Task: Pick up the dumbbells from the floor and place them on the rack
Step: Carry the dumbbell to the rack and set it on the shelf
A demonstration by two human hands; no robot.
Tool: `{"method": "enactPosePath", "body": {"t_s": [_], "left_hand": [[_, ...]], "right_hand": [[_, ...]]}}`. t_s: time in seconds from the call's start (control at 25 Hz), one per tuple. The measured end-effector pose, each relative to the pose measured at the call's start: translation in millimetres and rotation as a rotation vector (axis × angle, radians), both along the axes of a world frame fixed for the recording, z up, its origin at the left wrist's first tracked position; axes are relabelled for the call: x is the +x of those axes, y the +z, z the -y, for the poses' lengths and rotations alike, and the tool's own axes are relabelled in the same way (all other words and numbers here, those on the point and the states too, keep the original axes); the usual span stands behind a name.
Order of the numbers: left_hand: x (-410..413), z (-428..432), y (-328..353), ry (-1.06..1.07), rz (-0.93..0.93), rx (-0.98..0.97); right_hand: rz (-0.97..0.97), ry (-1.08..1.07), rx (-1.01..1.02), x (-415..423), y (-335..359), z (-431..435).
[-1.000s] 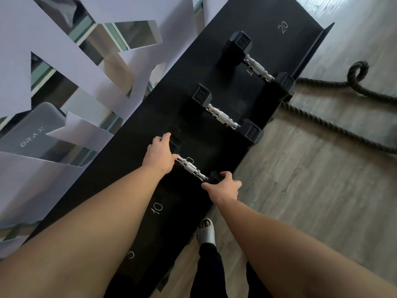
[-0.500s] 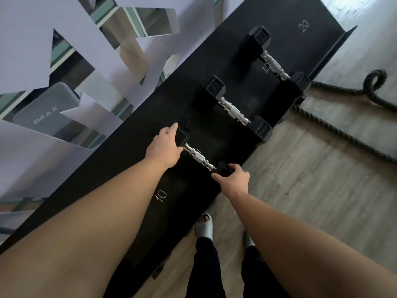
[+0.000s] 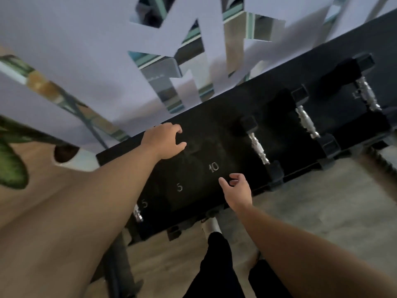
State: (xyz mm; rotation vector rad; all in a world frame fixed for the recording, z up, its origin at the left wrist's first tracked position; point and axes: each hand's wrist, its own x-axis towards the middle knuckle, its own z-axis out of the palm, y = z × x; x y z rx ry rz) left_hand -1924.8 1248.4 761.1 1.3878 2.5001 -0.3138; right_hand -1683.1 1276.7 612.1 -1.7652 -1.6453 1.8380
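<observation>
Dumbbells sit in a row on the black rack (image 3: 214,130) before us: the nearest dumbbell (image 3: 258,148) just right of the painted "10" (image 3: 214,167), a second dumbbell (image 3: 306,121) beyond it, and a third dumbbell (image 3: 367,94) near the frame's right edge, all blurred. Painted "5" marks lie left of the "10", and a chrome handle (image 3: 137,214) peeks out beside our left forearm at the rack's lower edge. A potted plant (image 3: 12,160) stands off to the left; the mirrored wall (image 3: 86,61) rises behind the rack. Nothing lies between our hands and the rack. Our left hand (image 3: 165,139) hovers over the rack's far side, fingers curled loosely apart, grip empty. Our right hand (image 3: 237,189) hangs near the front edge below the "10", fingers spread, holding nothing.
</observation>
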Motion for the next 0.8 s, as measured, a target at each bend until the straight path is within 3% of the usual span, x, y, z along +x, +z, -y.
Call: {"method": "enactPosePath", "body": {"t_s": [0.24, 0.4, 0.6, 0.8], "left_hand": [[-40, 101, 34, 0.035, -0.056, -0.049], [-88, 153, 14, 0.012, -0.016, -0.087], [-136, 205, -45, -0.012, 0.179, -0.157], [-163, 229, -102, -0.048, 0.254, -0.240]], "right_hand": [[0.005, 0.179, -0.027, -21, 18, 63], [0.073, 0.223, -0.049, -57, 12, 117], [0.120, 0.081, -0.139, -112, -10, 207], [0.169, -0.080, -0.281, -164, -45, 288]]}}
